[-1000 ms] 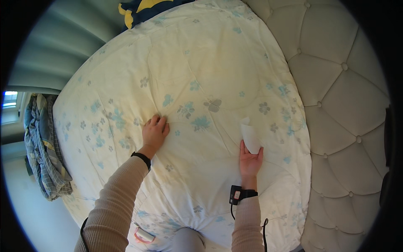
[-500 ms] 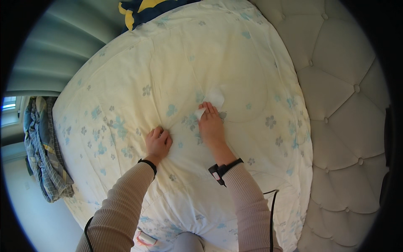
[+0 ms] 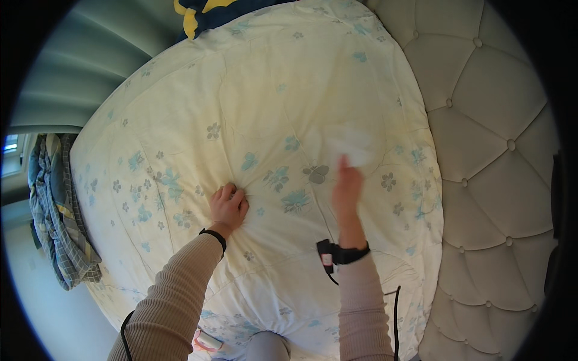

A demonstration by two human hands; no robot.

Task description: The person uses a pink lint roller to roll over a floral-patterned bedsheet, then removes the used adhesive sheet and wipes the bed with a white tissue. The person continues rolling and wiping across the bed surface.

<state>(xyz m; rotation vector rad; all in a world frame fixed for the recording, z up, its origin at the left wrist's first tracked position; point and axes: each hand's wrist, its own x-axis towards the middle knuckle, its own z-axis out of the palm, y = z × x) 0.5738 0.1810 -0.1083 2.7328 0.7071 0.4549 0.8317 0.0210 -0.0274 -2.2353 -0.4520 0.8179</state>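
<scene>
A pale cream bed sheet (image 3: pixel 253 114) printed with blue and grey flowers stretches over the bed beneath both hands. My left hand (image 3: pixel 229 206) rests on it near the middle with fingers curled in, and creases fan out from its grip on the fabric. Farther right, my right hand (image 3: pixel 347 191) is smeared by motion over the sheet. A thin white tissue (image 3: pixel 354 144), also blurred, spreads out from its fingertips. Both wrists carry black bands.
A tufted grey headboard (image 3: pixel 481 144) borders the bed on the right. A navy and yellow cushion (image 3: pixel 217 15) sits at the far edge. Folded checked bedding (image 3: pixel 57 210) hangs at the left, below green curtains (image 3: pixel 84 78). A small white and red item (image 3: pixel 208 341) lies by my knee (image 3: pixel 268 347).
My right hand has swept to the right, carrying the tissue with it and uncovering a grey flower on the sheet. The left hand keeps its place.
</scene>
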